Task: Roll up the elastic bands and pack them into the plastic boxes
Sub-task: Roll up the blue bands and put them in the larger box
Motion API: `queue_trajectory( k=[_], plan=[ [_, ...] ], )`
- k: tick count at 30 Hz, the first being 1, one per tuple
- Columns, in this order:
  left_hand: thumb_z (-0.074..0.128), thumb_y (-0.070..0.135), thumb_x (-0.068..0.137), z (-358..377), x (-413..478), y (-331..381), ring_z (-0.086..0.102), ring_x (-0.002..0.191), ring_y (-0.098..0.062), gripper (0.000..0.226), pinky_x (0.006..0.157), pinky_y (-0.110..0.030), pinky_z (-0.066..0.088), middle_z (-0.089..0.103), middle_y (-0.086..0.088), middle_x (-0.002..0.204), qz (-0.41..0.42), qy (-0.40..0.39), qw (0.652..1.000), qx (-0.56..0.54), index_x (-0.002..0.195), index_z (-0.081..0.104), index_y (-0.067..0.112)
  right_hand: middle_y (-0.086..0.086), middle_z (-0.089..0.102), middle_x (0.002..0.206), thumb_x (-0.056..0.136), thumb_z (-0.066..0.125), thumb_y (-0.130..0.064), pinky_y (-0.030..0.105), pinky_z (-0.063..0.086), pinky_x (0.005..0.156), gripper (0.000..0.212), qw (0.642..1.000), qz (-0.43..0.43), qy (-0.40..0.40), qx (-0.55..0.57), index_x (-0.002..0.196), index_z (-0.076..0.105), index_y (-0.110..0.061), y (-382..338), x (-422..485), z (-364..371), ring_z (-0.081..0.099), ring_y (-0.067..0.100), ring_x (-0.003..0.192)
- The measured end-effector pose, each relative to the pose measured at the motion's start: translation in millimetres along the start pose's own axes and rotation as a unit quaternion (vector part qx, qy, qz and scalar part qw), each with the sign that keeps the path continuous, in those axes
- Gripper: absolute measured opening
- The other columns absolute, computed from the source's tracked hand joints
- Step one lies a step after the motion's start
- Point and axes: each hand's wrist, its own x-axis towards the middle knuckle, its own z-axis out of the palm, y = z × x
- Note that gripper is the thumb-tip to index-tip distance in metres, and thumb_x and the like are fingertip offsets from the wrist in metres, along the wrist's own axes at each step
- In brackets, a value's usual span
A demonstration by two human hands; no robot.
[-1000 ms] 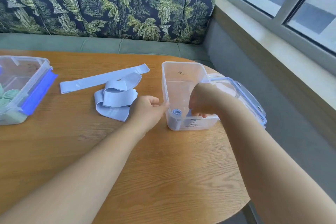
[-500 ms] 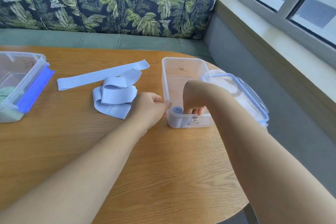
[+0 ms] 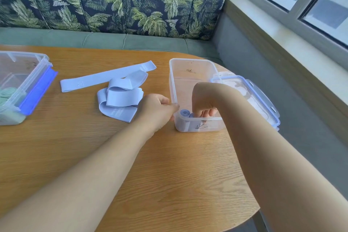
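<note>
head view: two clear plastic boxes stand on the round wooden table (image 3: 169, 175). the open box (image 3: 190, 73) sits at the table's right edge, and its blue-rimmed lid (image 3: 263, 100) lies just beside it on the right, overhanging that edge. the second box (image 3: 24, 73), with a blue clasp, is at the left edge, cut by the frame; pale green rolls (image 3: 7, 94) show through its wall, too blurred to count. two lilac elastic bands lie unrolled between the boxes: a flat band (image 3: 105, 77) marked 20 stretched toward the far edge, and a loosely folded band (image 3: 120, 100) touching it on the near side. at least one rolled band (image 3: 185, 113) stands on end in the near left corner of the open box; a second blue shape beside it is mostly hidden.

a leaf-print sofa back (image 3: 113, 0) and a window sill (image 3: 282, 30) lie beyond the table. the right forearm crosses over the open box and hides much of its inside.

the left hand (image 3: 157, 109) is curled, thumb and fingers pinched on the box's left rim near the corner. the right hand (image 3: 204, 102) reaches down into the box, fingers (image 3: 208, 113) bent together just beside the roll; whether they clasp anything cannot be told.
</note>
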Motion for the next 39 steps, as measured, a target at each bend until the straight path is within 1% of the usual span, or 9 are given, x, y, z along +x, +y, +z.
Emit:
queue_trajectory(
  k=[4,9,15,19,22,26,30,33,39],
  plan=[
    [0.071,0.033,0.083,0,0,-1,0.07,0.079,-0.01,0.032,0.082,-0.039,0.057,0.071,0.002,0.084,0.004,0.003,1.0,0.002,0.11,0.062,0.02,0.004,0.067,0.073,0.082,0.072,-0.01,0.03,0.054,0.075,0.016,1.0,0.01,0.01,-0.023,0.069,0.063,-0.007,3,0,0,0.062,0.017,0.066],
    [0.071,0.036,0.082,1,2,-2,0.068,0.086,-0.014,0.042,0.082,-0.037,0.055,0.071,0.005,0.071,0.005,0.01,1.0,0.009,0.118,0.061,0.016,0.002,0.064,0.066,0.081,0.072,-0.011,0.025,0.048,0.059,0.02,1.0,0.013,0.009,-0.013,0.065,0.061,-0.008,6,1,1,0.06,0.015,0.06],
    [0.072,0.033,0.083,-1,0,-2,0.068,0.075,-0.007,0.043,0.067,-0.027,0.05,0.071,0.003,0.082,0.011,0.009,1.0,0.007,0.12,0.059,0.016,0.002,0.064,0.065,0.082,0.071,-0.011,0.025,0.048,0.058,0.018,1.0,0.013,0.015,0.004,0.068,0.061,-0.007,8,-1,1,0.059,0.013,0.058],
    [0.071,0.032,0.084,-3,-3,-1,0.069,0.082,-0.012,0.041,0.076,-0.031,0.054,0.069,0.006,0.076,0.02,0.019,1.0,0.009,0.12,0.059,0.015,0.002,0.066,0.07,0.081,0.072,-0.011,0.03,0.055,0.071,0.008,1.0,0.004,0.011,0.021,0.08,0.066,-0.005,8,-4,1,0.064,0.014,0.065],
    [0.071,0.03,0.084,-5,-5,-1,0.069,0.083,-0.014,0.042,0.083,-0.035,0.055,0.066,0.008,0.075,0.025,0.023,0.999,0.013,0.121,0.059,0.013,0.005,0.07,0.08,0.083,0.071,-0.01,0.033,0.057,0.079,0.018,0.999,0.0,0.01,0.037,0.098,0.07,-0.001,8,-5,2,0.067,0.017,0.073],
    [0.07,0.03,0.085,-7,-7,-3,0.069,0.077,-0.011,0.044,0.08,-0.031,0.054,0.066,0.008,0.084,0.027,0.026,0.999,0.016,0.123,0.059,0.012,0.008,0.071,0.088,0.084,0.07,-0.008,0.032,0.057,0.077,0.023,0.999,0.0,0.009,0.049,0.106,0.069,0.0,8,-7,2,0.067,0.016,0.072],
    [0.07,0.029,0.085,-12,-10,-4,0.068,0.071,-0.009,0.043,0.07,-0.024,0.051,0.064,0.007,0.09,0.031,0.03,0.999,0.009,0.123,0.058,0.011,0.011,0.072,0.096,0.086,0.066,-0.006,0.031,0.056,0.074,0.023,0.998,0.004,0.007,0.062,0.108,0.068,0.001,9,-8,2,0.069,0.023,0.085],
    [0.068,0.027,0.086,-17,-11,-7,0.068,0.072,-0.009,0.04,0.069,-0.024,0.051,0.062,0.008,0.09,0.032,0.035,0.999,0.005,0.121,0.058,0.011,0.013,0.072,0.096,0.088,0.061,-0.005,0.032,0.056,0.071,0.018,0.997,0.008,0.015,0.073,0.103,0.067,0.003,8,-9,2,0.067,0.022,0.077],
    [0.066,0.026,0.087,-35,-12,-22,0.069,0.074,-0.011,0.036,0.072,-0.026,0.052,0.06,0.01,0.087,0.017,0.056,0.998,0.002,0.12,0.058,0.012,0.002,0.067,0.063,0.089,0.056,-0.013,0.031,0.054,0.062,0.014,0.992,0.029,0.114,0.051,0.08,0.062,-0.005,4,-11,-6,0.064,0.012,0.049]
  ],
)
